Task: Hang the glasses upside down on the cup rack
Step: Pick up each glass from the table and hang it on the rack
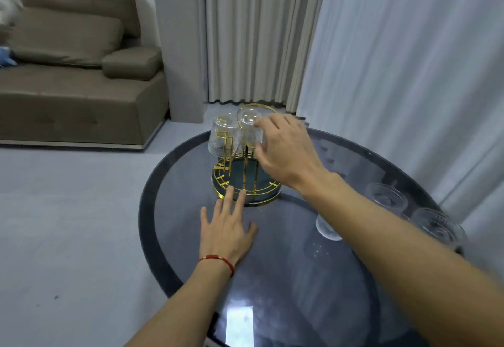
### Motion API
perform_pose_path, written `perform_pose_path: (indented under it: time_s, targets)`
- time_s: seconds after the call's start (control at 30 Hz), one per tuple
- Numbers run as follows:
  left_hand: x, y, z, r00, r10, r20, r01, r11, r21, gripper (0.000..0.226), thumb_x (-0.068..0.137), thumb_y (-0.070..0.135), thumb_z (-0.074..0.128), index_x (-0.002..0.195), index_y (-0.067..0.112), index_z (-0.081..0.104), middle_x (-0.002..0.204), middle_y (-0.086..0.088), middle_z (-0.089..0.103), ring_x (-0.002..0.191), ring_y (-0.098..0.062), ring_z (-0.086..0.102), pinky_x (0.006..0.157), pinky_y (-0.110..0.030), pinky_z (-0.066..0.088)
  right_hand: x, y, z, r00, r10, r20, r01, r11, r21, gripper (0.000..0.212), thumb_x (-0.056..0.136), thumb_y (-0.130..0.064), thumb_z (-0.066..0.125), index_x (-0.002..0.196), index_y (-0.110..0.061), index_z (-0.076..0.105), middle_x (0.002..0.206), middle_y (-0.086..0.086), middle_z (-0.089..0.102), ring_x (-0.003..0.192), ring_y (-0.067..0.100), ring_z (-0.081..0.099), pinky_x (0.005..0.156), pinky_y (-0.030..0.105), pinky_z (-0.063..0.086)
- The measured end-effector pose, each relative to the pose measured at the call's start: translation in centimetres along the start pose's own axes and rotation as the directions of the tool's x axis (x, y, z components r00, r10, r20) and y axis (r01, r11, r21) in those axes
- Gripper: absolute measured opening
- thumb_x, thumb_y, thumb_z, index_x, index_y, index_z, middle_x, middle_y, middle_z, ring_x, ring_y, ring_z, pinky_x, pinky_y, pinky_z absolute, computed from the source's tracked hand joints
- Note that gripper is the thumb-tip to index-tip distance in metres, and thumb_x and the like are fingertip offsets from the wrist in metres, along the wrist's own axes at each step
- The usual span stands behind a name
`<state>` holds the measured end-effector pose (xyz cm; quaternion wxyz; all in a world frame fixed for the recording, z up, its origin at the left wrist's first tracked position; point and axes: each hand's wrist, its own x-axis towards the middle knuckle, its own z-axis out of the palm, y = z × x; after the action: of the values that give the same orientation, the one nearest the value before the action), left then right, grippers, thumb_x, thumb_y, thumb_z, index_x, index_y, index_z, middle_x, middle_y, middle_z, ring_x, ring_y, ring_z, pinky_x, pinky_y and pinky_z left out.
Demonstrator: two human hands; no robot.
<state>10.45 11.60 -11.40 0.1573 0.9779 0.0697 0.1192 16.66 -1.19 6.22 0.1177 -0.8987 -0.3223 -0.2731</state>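
Note:
A gold wire cup rack [226,183] with a round dark base stands at the far side of the round glass table [286,278]. One clear glass [222,136] hangs upside down on its left prong. My right hand [289,150] grips a second upturned glass [249,126] at the top of the rack, beside the first. My left hand [227,229] lies flat on the table with fingers spread, its fingertips touching the rack's base rim. Three more glasses stand upright at the right: one [327,228] partly behind my right forearm, another [386,196] beyond it, a third [436,226] near the edge.
A brown sofa [76,74] stands at the back left on a pale floor. Grey and white curtains [381,60] hang behind and to the right of the table. A bright reflection [240,325] shows on the near tabletop.

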Motion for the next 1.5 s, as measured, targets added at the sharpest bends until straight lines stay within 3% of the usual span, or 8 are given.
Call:
perform_pose_path:
  time_s: [0.27, 0.47, 0.73, 0.93, 1.1, 1.3, 1.4, 1.5]
  targets:
    - [-3.0, 3.2, -2.0, 0.998, 0.037, -0.056, -0.038, 0.999, -0.013, 0.068, 0.092, 0.029, 0.056, 0.155, 0.028, 0.030, 0.164, -0.007, 0.030, 0.138, -0.028, 0.042, 0.111, -0.053, 0.039, -16.7, 2.5, -2.2, 0.942, 0.334, 0.038, -0.323, 0.932, -0.164, 0.045, 0.085, -0.033, 0.064, 0.124, -0.010, 0.064, 0.128, 0.012, 0.064, 0.123, 0.034, 0.056, 0.114, 0.051, 0.036]
    - [-5.7, 8.6, -4.1, 0.987, 0.109, -0.118, -0.130, 0.975, -0.181, 0.066, 0.089, 0.021, 0.058, 0.152, 0.024, 0.038, 0.158, -0.005, 0.038, 0.138, -0.026, 0.040, 0.107, -0.047, 0.044, -16.4, 6.0, -1.0, 0.842, 0.494, 0.217, -0.346, 0.803, -0.485, 0.089, 0.098, -0.068, 0.037, 0.163, -0.010, 0.018, 0.171, 0.026, 0.011, 0.160, 0.041, -0.004, 0.124, 0.061, -0.010]
    - [-7.0, 10.4, -4.8, 0.957, 0.149, -0.249, -0.245, 0.874, -0.419, 0.055, 0.085, 0.008, 0.061, 0.138, 0.019, 0.055, 0.136, 0.001, 0.058, 0.127, -0.016, 0.049, 0.107, -0.036, 0.045, -14.9, 7.3, -0.2, 0.837, 0.489, 0.245, -0.276, 0.765, -0.582, 0.081, 0.096, -0.066, 0.046, 0.145, -0.001, 0.045, 0.134, 0.023, 0.062, 0.150, 0.041, 0.032, 0.119, 0.069, -0.013]
    - [-6.3, 10.7, -5.7, 0.999, -0.023, -0.027, -0.004, 0.679, -0.734, 0.049, 0.088, 0.015, 0.066, 0.134, 0.030, 0.057, 0.122, 0.002, 0.063, 0.103, -0.009, 0.060, 0.090, -0.033, 0.055, -15.2, 5.6, -0.5, 0.972, 0.230, 0.054, -0.195, 0.910, -0.366, 0.089, 0.069, -0.037, 0.084, 0.142, 0.001, 0.050, 0.112, 0.018, 0.061, 0.123, 0.039, 0.054, 0.123, 0.068, 0.004]
    - [-6.0, 10.8, -6.4, 0.967, 0.093, 0.237, 0.216, 0.191, -0.957, 0.085, 0.072, 0.036, 0.082, 0.146, 0.041, 0.042, 0.142, -0.001, 0.053, 0.125, -0.021, 0.059, 0.093, -0.049, 0.059, -16.0, 4.2, -1.0, 0.995, 0.045, 0.093, -0.056, 0.991, 0.121, 0.116, 0.072, -0.020, 0.087, 0.162, -0.004, 0.017, 0.140, 0.015, 0.049, 0.123, 0.031, 0.053, 0.107, 0.043, 0.047]
    - [-6.1, 10.2, -6.5, 0.976, 0.074, 0.205, 0.192, 0.153, -0.969, 0.068, 0.071, 0.034, 0.087, 0.131, 0.033, 0.057, 0.127, -0.004, 0.066, 0.110, -0.014, 0.068, 0.087, -0.049, 0.062, -16.6, 3.0, -1.2, 0.992, -0.088, 0.093, 0.049, 0.933, 0.358, 0.119, 0.075, -0.032, 0.091, 0.165, -0.013, 0.015, 0.155, 0.006, 0.049, 0.141, 0.019, 0.046, 0.116, 0.035, 0.041]
    - [-5.6, 9.8, -6.9, 0.973, -0.016, 0.231, 0.231, 0.005, -0.973, 0.056, 0.073, 0.028, 0.081, 0.124, 0.020, 0.059, 0.127, -0.015, 0.064, 0.112, -0.027, 0.068, 0.081, -0.052, 0.062, -16.3, 3.3, -1.4, 0.995, 0.054, 0.089, -0.093, 0.846, 0.525, 0.094, 0.084, -0.052, 0.073, 0.162, -0.023, 0.029, 0.164, -0.002, 0.037, 0.152, 0.011, 0.032, 0.123, 0.031, 0.027]
    - [-5.1, 9.0, -7.1, 0.956, 0.027, 0.291, 0.292, -0.157, -0.943, 0.064, 0.077, 0.029, 0.074, 0.134, 0.011, 0.049, 0.133, -0.021, 0.061, 0.115, -0.039, 0.066, 0.088, -0.054, 0.060, -16.5, 4.0, -1.4, 0.881, 0.339, 0.330, -0.473, 0.650, 0.595, 0.076, 0.089, -0.076, 0.040, 0.155, -0.041, 0.036, 0.160, -0.007, 0.041, 0.149, 0.011, 0.035, 0.118, 0.034, 0.029]
